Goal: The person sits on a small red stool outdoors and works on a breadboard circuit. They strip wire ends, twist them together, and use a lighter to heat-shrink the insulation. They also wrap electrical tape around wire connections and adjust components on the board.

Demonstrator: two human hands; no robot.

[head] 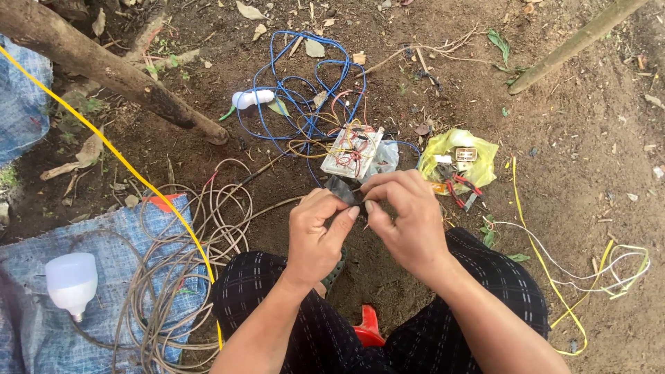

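Over bare brown soil, between the person's knees in dark checked trousers [478,277], both hands meet on one small dark piece [344,190], black and flat-looking, possibly tape or a bit of plastic; its exact kind cannot be told. The left hand [315,232] is curled, its thumb and forefinger pressed together on the near left edge of the piece, the other fingers folded under. The right hand [405,218] is likewise closed into a pinch, fingertips [368,206] bent down onto the right edge of the same piece, thumb hidden beneath. The two hands touch or nearly touch at the fingertips.

Just beyond the hands lies a white breadboard [352,151] crossed with red and yellow jumper wires, and a tangle of blue wire [305,83] loops away from it toward the top of the view. A small white bulb [251,98] lies left of that tangle. To the right of the breadboard sits a yellow plastic bag [460,161] with small parts on it, and red-handled pliers [460,190] rest at its near edge. A coil of grey cable [183,270] lies on the left, partly over a blue woven sheet [41,312] that bears a larger white LED bulb [71,280]. A yellow wire [104,142] runs diagonally across the left side, and a thick branch [111,69] lies above it. A red sandal [368,327] shows between the legs.
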